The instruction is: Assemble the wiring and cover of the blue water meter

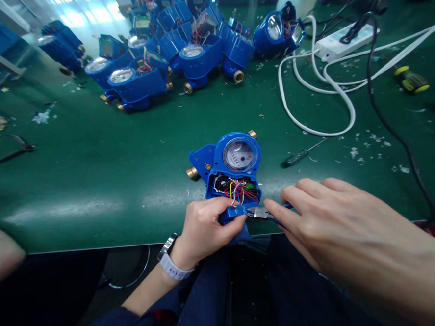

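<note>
A blue water meter (pixel 258 153) with a round glass dial lies at the table's front edge, its brass fittings pointing out at both sides. Its lower compartment is uncovered and shows a tangle of red, yellow and white wires (pixel 239 191). My left hand (pixel 207 230), wearing a watch, is closed with thumb and finger pinching a small blue plastic part (pixel 232 212) at the compartment's near edge. In my right hand (pixel 317 221) is a pair of cutting pliers (pixel 259 212), jaws touching that blue part. The pliers' handles are mostly hidden by my fingers.
Several blue water meters (pixel 139 89) crowd the back of the green table. A white power strip (pixel 346 41) with looped cables lies back right, near a yellow-black screwdriver (pixel 411 80). A thin screwdriver (pixel 294 158) rests nearer; pliers (pixel 13 148) lie left. Another person's arm (pixel 2 255) shows left.
</note>
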The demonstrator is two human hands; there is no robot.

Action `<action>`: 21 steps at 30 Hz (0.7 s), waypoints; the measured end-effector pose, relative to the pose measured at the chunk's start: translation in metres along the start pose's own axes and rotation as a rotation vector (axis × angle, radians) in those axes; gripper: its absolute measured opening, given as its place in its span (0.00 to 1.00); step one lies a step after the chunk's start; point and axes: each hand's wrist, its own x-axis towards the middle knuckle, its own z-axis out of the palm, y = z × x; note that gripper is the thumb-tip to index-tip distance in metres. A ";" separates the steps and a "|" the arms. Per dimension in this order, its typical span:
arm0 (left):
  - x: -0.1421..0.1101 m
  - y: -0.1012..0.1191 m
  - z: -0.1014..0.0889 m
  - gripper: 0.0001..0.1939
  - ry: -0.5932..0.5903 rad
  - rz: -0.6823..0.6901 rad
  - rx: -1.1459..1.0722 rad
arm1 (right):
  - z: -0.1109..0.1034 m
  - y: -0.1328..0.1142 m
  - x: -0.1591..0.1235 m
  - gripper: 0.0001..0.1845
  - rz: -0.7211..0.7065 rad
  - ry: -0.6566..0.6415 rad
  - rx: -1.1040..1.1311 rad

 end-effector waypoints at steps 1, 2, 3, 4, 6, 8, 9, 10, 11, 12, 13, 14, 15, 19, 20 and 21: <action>0.000 0.000 0.000 0.05 0.003 0.002 0.002 | 0.000 -0.003 -0.001 0.08 0.009 0.005 -0.008; 0.000 0.000 0.000 0.05 0.004 0.002 0.003 | 0.000 -0.005 -0.002 0.08 0.020 0.013 -0.017; -0.001 0.000 0.001 0.05 0.007 0.004 0.005 | 0.000 -0.008 -0.004 0.09 0.032 0.019 -0.025; -0.001 -0.001 0.001 0.05 0.011 0.006 0.007 | 0.000 -0.011 -0.006 0.10 0.043 0.022 -0.029; -0.002 -0.001 0.002 0.05 0.018 0.007 0.015 | 0.002 -0.016 -0.011 0.12 0.072 0.023 -0.030; -0.002 -0.001 0.003 0.05 0.022 0.000 0.022 | 0.004 -0.019 -0.015 0.14 0.106 0.027 -0.025; -0.002 -0.001 0.003 0.05 0.021 -0.008 0.024 | 0.006 -0.020 -0.017 0.14 0.121 0.029 -0.022; -0.002 -0.001 0.003 0.05 0.022 -0.018 0.024 | 0.008 -0.020 -0.019 0.14 0.133 0.036 -0.020; -0.001 -0.001 0.003 0.05 0.023 -0.025 0.022 | 0.010 -0.020 -0.021 0.15 0.145 0.042 -0.018; -0.001 -0.001 0.002 0.05 0.022 -0.032 0.019 | 0.011 -0.019 -0.022 0.16 0.151 0.048 -0.014; 0.000 -0.001 0.002 0.05 0.017 -0.041 0.015 | 0.012 -0.018 -0.023 0.17 0.154 0.054 -0.012; 0.000 0.000 0.001 0.05 0.007 -0.050 0.009 | 0.013 -0.017 -0.024 0.17 0.158 0.056 -0.011; 0.001 0.000 0.000 0.05 -0.004 -0.058 0.003 | 0.013 -0.016 -0.024 0.17 0.166 0.062 -0.015; 0.001 0.002 -0.002 0.05 -0.028 -0.085 -0.014 | 0.012 -0.008 -0.026 0.12 0.219 0.111 -0.037; 0.001 0.002 -0.003 0.05 -0.031 -0.093 -0.011 | 0.012 -0.005 -0.028 0.11 0.241 0.128 -0.035; 0.001 0.003 -0.002 0.06 -0.033 -0.099 -0.003 | 0.012 -0.001 -0.029 0.12 0.265 0.146 -0.029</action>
